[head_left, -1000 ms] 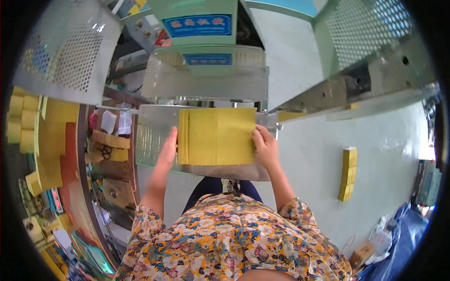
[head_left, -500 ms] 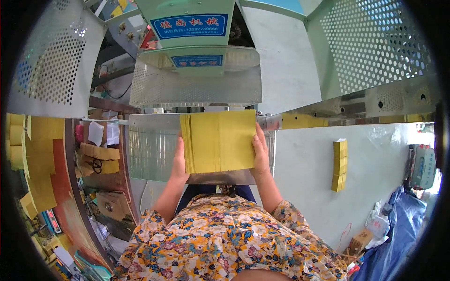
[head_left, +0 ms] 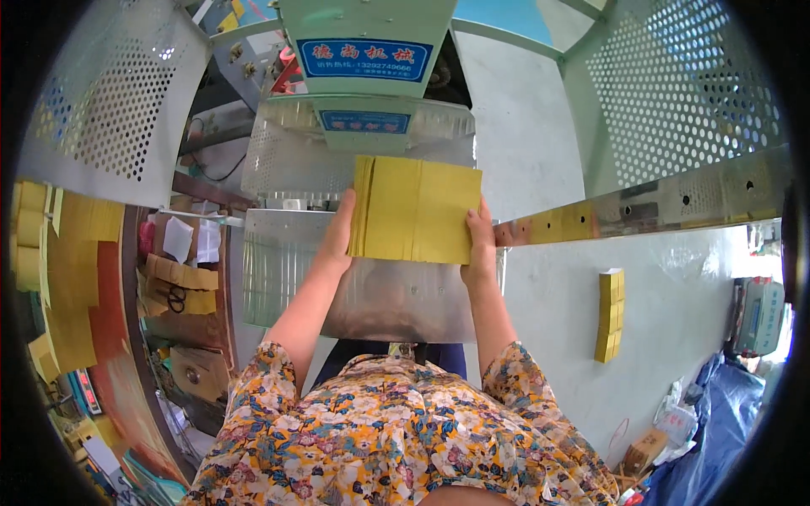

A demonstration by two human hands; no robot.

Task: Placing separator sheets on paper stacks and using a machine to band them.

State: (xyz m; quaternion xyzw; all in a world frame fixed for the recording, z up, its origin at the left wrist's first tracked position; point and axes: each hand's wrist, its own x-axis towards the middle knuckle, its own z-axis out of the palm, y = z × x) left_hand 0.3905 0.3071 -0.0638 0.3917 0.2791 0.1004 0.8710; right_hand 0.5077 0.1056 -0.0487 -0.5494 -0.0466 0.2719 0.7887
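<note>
Between my two hands is a thick stack of yellow paper sheets (head_left: 422, 211), with layered edges showing along its left side. My left hand (head_left: 342, 226) presses flat against that left side. On the opposite side my right hand (head_left: 480, 240) grips the edge, its thumb resting near the top face. The stack is held over a shiny metal tray (head_left: 396, 299) in front of my body, overlapping the lower part of the machine's clear guard (head_left: 295, 156). The fingers under the stack are hidden.
A pale green machine (head_left: 371, 17) with a blue label plate stands ahead. Perforated metal panels (head_left: 683, 93) flank it, and a metal rail (head_left: 641, 202) runs right. A column of yellow paper bundles (head_left: 610, 316) lies on the floor at right. Left, a shelf (head_left: 224, 312) holds scissors (head_left: 176, 298) and brown paper.
Both hands have carried the yellow paper stack forward, away from my body and slightly right. My forearms reach out further. The view has shifted a little.
</note>
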